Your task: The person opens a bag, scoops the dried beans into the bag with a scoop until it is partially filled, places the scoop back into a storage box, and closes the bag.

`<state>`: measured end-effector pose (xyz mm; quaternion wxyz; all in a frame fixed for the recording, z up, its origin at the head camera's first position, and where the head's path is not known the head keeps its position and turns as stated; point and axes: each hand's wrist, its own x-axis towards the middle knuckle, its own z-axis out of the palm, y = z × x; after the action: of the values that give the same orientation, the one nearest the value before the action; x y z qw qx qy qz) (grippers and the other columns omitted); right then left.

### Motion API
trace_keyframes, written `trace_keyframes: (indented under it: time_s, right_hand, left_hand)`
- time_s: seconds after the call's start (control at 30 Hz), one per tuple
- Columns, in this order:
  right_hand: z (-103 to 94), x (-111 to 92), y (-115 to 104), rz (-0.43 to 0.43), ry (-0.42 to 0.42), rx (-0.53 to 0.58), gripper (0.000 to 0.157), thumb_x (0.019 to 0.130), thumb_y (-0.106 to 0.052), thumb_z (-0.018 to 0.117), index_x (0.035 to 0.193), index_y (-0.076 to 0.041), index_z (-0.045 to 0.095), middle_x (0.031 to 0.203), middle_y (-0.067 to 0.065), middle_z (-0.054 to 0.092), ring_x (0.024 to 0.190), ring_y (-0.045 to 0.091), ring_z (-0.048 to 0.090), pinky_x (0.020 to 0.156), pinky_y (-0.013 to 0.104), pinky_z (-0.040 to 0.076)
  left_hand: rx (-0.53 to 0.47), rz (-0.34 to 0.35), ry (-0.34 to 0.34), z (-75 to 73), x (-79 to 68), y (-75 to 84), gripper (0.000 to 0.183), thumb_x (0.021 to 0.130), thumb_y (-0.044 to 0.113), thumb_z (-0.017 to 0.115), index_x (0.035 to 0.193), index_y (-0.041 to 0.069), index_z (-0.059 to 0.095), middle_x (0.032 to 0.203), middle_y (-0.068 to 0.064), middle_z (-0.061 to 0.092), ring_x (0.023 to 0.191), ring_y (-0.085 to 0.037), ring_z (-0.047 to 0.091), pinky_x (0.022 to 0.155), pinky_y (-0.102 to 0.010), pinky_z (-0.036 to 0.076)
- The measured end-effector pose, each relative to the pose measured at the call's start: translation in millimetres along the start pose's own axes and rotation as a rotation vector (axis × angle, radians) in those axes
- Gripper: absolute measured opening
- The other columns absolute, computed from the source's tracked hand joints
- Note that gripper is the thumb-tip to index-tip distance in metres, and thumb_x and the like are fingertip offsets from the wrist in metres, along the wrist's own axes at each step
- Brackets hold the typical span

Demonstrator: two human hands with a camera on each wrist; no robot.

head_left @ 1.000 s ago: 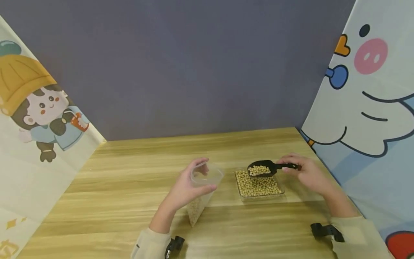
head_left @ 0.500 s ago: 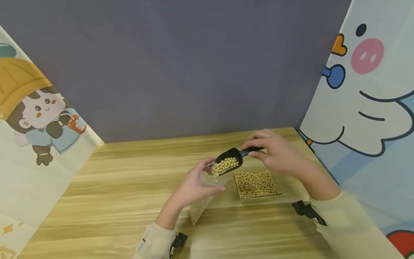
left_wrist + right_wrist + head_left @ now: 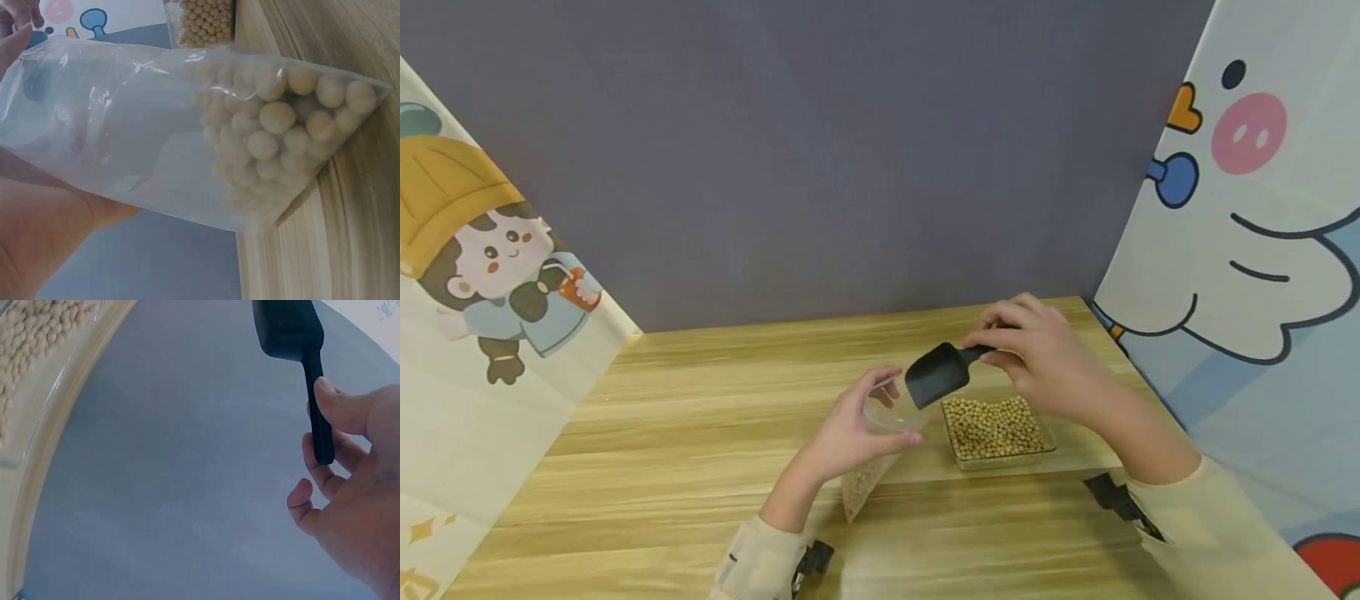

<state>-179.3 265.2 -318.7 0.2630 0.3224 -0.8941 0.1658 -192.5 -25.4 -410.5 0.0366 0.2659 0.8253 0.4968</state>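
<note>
In the head view my left hand (image 3: 842, 437) grips a clear plastic bag (image 3: 863, 485) near its top, thumb and fingers spread round the wide mouth. The bag's pointed bottom meets the table, and soybeans (image 3: 275, 125) fill that lower end in the left wrist view. My right hand (image 3: 1041, 354) pinches the handle of a black scoop (image 3: 936, 377). Its blade is tipped down over the right side of the bag's mouth, and no beans show on it. In the right wrist view the thumb presses along the scoop's handle (image 3: 320, 425), with the fingers behind.
Right of the bag sits a clear rectangular container (image 3: 1006, 458) of soybeans, below my right hand. The wooden table (image 3: 685, 450) ends at a grey panel (image 3: 850, 167) behind, with printed cartoon panels on both sides.
My right hand has brought the scoop, full of soybeans, leftward from above the container to the bag's mouth and tipped it. The beans have left the scoop. My left hand has shifted slightly right.
</note>
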Motion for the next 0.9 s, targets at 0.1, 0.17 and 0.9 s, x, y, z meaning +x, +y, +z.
trace_keyframes:
  time_s: [0.1, 0.17, 0.9]
  right_hand:
    - [-7.5, -12, 12, 0.006, 0.055, -0.015, 0.028, 0.085, 0.0, 0.084, 0.108, -0.016, 0.084, 0.109, 0.005, 0.072, 0.103, 0.027, 0.059, 0.082, 0.048, 0.045]
    - [-11.5, -23, 24, 0.019, 0.073, -0.027, 0.03, 0.082, 0.002, 0.085, 0.107, -0.015, 0.084, 0.107, 0.004, 0.072, 0.101, 0.025, 0.059, 0.08, 0.045, 0.045]
    - [-5.4, -96, 74, 0.15, -0.248, -0.205, 0.024, 0.087, -0.007, 0.083, 0.106, -0.022, 0.083, 0.111, 0.001, 0.07, 0.102, 0.028, 0.06, 0.072, 0.043, 0.04]
  left_hand:
    - [-0.021, -0.018, 0.014, -0.5, -2.9, -1.5, 0.093, 0.08, 0.029, 0.094, 0.157, 0.012, 0.047, 0.133, -0.006, 0.063, 0.121, -0.023, 0.06, 0.107, -0.051, 0.052]
    - [-0.043, -0.036, 0.025, -2.1, -5.7, -2.2, 0.093, 0.079, 0.028, 0.095, 0.157, 0.015, 0.047, 0.133, -0.003, 0.062, 0.122, -0.022, 0.06, 0.109, -0.052, 0.051]
    - [-0.09, -0.029, 0.086, -11.2, -16.1, -11.2, 0.088, 0.081, 0.024, 0.093, 0.156, 0.019, 0.048, 0.134, 0.0, 0.061, 0.125, -0.023, 0.058, 0.113, -0.063, 0.046]
